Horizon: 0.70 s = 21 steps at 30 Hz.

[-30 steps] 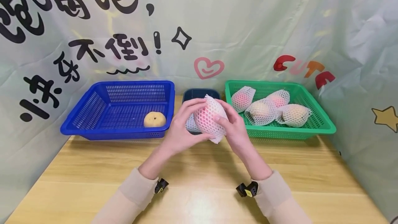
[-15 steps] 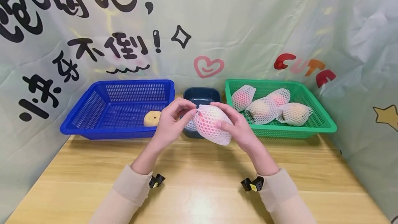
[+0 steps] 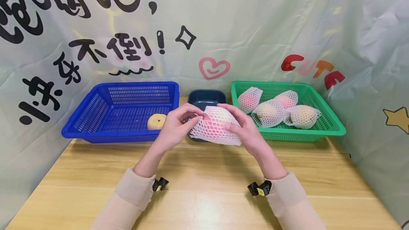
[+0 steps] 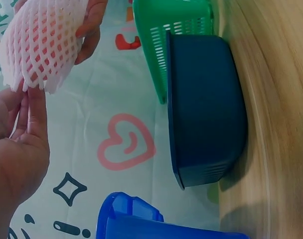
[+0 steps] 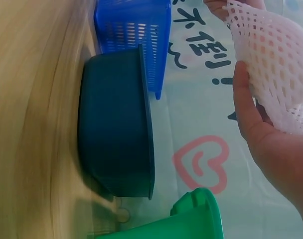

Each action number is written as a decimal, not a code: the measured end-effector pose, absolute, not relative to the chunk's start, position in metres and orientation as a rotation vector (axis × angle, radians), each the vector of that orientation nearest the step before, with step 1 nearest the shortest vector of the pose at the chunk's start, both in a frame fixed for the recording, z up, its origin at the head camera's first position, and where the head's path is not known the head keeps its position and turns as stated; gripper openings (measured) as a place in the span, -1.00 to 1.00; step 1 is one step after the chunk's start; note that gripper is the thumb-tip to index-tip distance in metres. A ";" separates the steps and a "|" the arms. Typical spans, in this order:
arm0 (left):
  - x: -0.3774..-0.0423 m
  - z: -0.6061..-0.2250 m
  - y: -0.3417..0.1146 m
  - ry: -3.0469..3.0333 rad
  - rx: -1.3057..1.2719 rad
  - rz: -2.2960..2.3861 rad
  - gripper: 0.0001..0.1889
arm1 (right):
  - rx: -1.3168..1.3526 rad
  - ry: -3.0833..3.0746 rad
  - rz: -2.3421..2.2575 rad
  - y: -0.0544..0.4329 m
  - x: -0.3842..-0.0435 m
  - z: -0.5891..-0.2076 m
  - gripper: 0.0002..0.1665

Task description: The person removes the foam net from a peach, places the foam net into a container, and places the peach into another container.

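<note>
A reddish fruit in a white foam net sleeve [image 3: 217, 127] is held up between both hands, in front of the dark blue bin [image 3: 207, 96]. My left hand [image 3: 177, 123] pinches the edge of the sleeve between thumb and fingers; the left wrist view shows those fingertips at the open rim of the foam net [image 4: 39, 45]. From the other side my right hand [image 3: 247, 130] grips the netted fruit, its thumb across the front and fingers over the top. In the right wrist view the foam net [image 5: 276, 55] hangs loose past the fruit. Most of the fruit is covered.
At left a blue basket [image 3: 118, 136] holds one bare yellow fruit [image 3: 156, 121], partly behind the left hand. The green basket [image 3: 287, 136] at right holds several netted fruits [image 3: 270, 113]. All stand on the wooden table [image 3: 204, 187] against a printed cloth backdrop [image 3: 262, 27].
My left hand has gone from cupping the fruit to pinching the sleeve's edge. The netted fruit has tipped from nearly upright to lying sideways, and its sleeve edges are spread wider.
</note>
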<state>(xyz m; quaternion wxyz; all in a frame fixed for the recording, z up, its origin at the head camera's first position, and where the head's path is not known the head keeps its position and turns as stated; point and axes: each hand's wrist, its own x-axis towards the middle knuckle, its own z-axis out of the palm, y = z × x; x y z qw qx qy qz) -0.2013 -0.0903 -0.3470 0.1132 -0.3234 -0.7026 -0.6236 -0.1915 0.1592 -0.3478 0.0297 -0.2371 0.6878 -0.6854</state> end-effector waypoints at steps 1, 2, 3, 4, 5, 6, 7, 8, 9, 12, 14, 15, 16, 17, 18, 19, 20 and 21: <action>-0.201 -0.347 -0.091 -2.070 -0.954 -1.834 -0.81 | -0.728 2.112 -2.118 0.160 -0.192 -0.348 -0.28; -0.202 -0.347 -0.091 -2.074 -0.964 -1.844 -0.78 | -0.723 2.108 -2.120 0.160 -0.192 -0.348 -0.28; -0.202 -0.348 -0.091 -2.079 -0.976 -1.852 -0.76 | -0.717 2.105 -2.122 0.160 -0.192 -0.348 -0.28; -0.202 -0.348 -0.091 -2.082 -0.993 -1.858 -0.72 | -0.712 2.105 -2.124 0.160 -0.192 -0.348 -0.28; -0.202 -0.349 -0.091 -2.087 -1.010 -1.864 -0.69 | -0.707 2.107 -2.123 0.160 -0.192 -0.348 -0.28; -0.203 -0.349 -0.091 -2.094 -1.027 -1.865 -0.64 | -0.704 2.109 -2.123 0.160 -0.192 -0.348 -0.29; -0.203 -0.349 -0.091 -2.108 -1.037 -1.856 -0.60 | -0.702 2.117 -2.119 0.160 -0.193 -0.349 -0.29; -0.203 -0.350 -0.091 -2.125 -1.047 -1.843 -0.56 | -0.701 2.124 -2.116 0.160 -0.193 -0.349 -0.29; -0.204 -0.351 -0.090 -2.147 -1.053 -1.822 -0.52 | -0.699 2.130 -2.112 0.160 -0.193 -0.349 -0.29; -0.204 -0.351 -0.089 -2.204 -1.053 -1.770 -0.41 | -0.693 2.136 -2.099 0.159 -0.193 -0.349 -0.30; -0.204 -0.352 -0.088 -2.228 -1.055 -1.757 -0.35 | -0.688 2.142 -2.087 0.159 -0.193 -0.349 -0.30; -0.204 -0.351 -0.088 -2.236 -1.058 -1.760 -0.33 | -0.687 2.149 -2.079 0.159 -0.193 -0.350 -0.30; -0.204 -0.351 -0.088 -2.238 -1.064 -1.764 -0.31 | -0.684 2.158 -2.071 0.159 -0.193 -0.350 -0.31; -0.204 -0.351 -0.087 -2.240 -1.072 -1.765 -0.30 | -0.683 2.166 -2.064 0.158 -0.193 -0.350 -0.31; -0.203 -0.351 -0.087 -2.241 -1.079 -1.766 -0.29 | -0.682 2.176 -2.056 0.158 -0.194 -0.350 -0.31; -0.204 -0.351 -0.086 -2.239 -1.087 -1.762 -0.28 | -0.678 2.187 -2.048 0.157 -0.194 -0.350 -0.31; -0.204 -0.351 -0.086 -2.237 -1.095 -1.757 -0.27 | -0.675 2.196 -2.042 0.157 -0.194 -0.351 -0.31; -0.204 -0.351 -0.086 -2.236 -1.103 -1.749 -0.27 | -0.672 2.202 -2.035 0.157 -0.194 -0.351 -0.31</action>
